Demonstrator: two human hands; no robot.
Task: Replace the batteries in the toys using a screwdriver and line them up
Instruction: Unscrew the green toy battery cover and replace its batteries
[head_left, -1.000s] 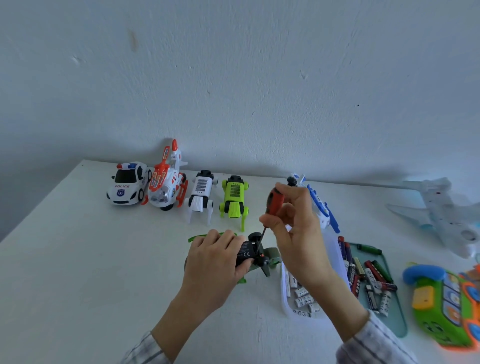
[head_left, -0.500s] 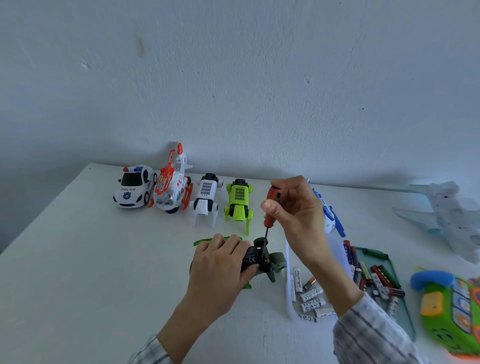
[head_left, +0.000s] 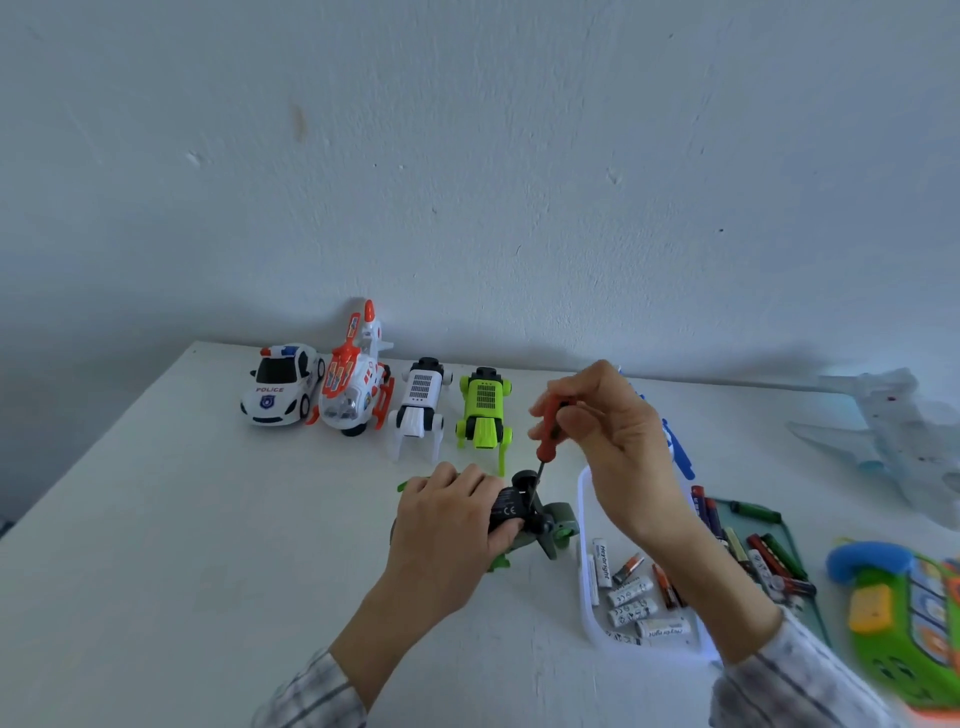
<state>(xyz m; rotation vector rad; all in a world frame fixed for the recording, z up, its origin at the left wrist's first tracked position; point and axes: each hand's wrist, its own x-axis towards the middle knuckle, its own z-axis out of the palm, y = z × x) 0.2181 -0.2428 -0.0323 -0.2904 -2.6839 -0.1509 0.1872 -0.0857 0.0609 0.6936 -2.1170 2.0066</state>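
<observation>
Your left hand (head_left: 447, 525) is curled over the dark green toy (head_left: 524, 519), gripping it and holding it down on the desk (head_left: 182, 545) with its black underside turned up. Your right hand (head_left: 608, 431) pinches the red handle of the screwdriver (head_left: 549, 428) between thumb and fingers, the thin shaft slanting down so its tip meets the toy's black underside.

Just right of the toy sits a clear tray (head_left: 584, 519) holding white batteries (head_left: 631, 597), partly crossed by your right forearm. Further right, a teal tray (head_left: 800, 566) carries darker red and black batteries (head_left: 769, 561) and a green screwdriver (head_left: 753, 512).

Along the far edge by the wall, four toys stand in a row, left to right: a police car (head_left: 280, 384), an orange and white helicopter (head_left: 353, 384), a white robot dog (head_left: 420, 405) and a lime green robot dog (head_left: 484, 410). A blue and white toy (head_left: 675, 452) shows behind your right hand, mostly hidden. At the far right lies a pale plane (head_left: 893, 431), and near the right edge a green and blue toy phone (head_left: 904, 613)
</observation>
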